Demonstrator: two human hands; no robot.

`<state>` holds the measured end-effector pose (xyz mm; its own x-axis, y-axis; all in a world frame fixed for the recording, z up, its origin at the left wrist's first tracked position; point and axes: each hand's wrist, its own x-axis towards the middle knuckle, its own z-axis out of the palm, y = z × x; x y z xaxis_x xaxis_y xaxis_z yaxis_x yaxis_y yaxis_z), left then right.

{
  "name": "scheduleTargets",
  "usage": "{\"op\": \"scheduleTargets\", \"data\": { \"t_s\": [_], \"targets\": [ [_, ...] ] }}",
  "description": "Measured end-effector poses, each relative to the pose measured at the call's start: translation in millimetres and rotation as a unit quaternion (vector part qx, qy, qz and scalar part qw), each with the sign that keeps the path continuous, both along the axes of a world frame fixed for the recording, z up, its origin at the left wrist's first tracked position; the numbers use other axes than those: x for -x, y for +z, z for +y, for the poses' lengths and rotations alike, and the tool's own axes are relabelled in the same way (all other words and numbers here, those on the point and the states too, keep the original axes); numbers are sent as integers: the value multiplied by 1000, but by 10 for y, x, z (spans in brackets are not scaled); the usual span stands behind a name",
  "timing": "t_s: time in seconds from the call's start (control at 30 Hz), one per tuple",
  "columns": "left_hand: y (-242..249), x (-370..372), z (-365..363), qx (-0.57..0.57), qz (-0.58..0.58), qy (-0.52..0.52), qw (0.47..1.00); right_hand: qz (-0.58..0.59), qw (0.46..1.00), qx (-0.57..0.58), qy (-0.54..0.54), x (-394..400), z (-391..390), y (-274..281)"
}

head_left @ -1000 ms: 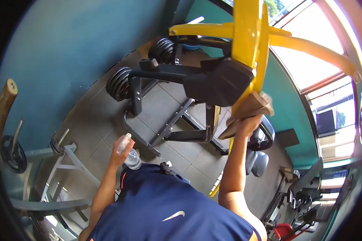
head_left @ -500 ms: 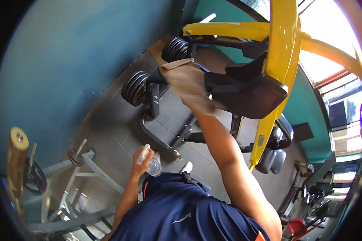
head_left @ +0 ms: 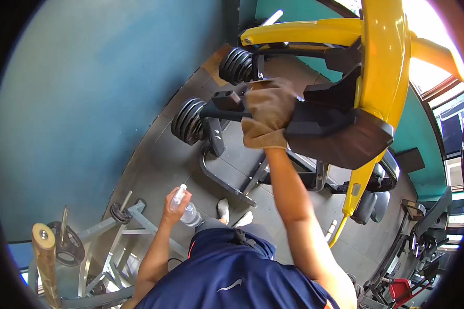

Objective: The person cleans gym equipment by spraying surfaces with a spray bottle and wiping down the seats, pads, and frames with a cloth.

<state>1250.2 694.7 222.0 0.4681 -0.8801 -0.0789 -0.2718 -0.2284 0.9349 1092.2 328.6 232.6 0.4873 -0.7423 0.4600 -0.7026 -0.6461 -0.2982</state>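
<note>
My left hand (head_left: 171,210) is closed round the neck of a clear spray bottle (head_left: 192,216) with a white spray head, held low in front of my waist. A brown cloth (head_left: 269,110) covers my right hand, whose fingers are hidden inside it. Through the cloth, that hand presses on the black arm (head_left: 307,121) of a yellow-framed weight machine, just left of its wide black cover (head_left: 340,138).
Black weight plates (head_left: 189,121) sit on the machine's left side, near the blue wall (head_left: 87,103). A grey metal rack (head_left: 116,247) stands at lower left beside a wooden-looking post (head_left: 45,257). The yellow upright (head_left: 384,67) rises at right, with padded seats (head_left: 372,206) beyond it.
My right hand and the cloth have slid rightward along the black arm, uncovering its left end. The view has shifted slightly, and the bottle stays in my left hand.
</note>
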Motion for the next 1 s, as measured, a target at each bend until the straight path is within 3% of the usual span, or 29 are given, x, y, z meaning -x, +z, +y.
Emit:
{"op": "scheduleTargets", "data": {
  "t_s": [0.13,0.27,0.43,0.47,0.57,0.67,0.8,1.0],
  "targets": [
    [207,19,-110,10,-53,-14,998,-21,1000,9,-11,-156,222,59],
    [-49,134,-87,-12,34,5,999,-30,999,16,-26,-118,194,77],
    [-211,221,-34,-9,47,-55,997,23,998,63,-4,-44,-263,-434],
    [-207,347,-86,-12,48,-70,996,-7,995,60,-78,68,19,-243],
    [-197,402,-196,9,57,-99,993,-30,986,-16,-164,181,466,306],
    [-97,434,-356,38,60,-101,992,-26,989,-56,-136,221,380,118],
    [164,318,-613,100,-52,-134,985,-28,990,-78,-112,0,499,-280],
    [599,227,-501,118,-98,-99,983,-42,987,-155,-26,206,476,-398]
  ]
}}
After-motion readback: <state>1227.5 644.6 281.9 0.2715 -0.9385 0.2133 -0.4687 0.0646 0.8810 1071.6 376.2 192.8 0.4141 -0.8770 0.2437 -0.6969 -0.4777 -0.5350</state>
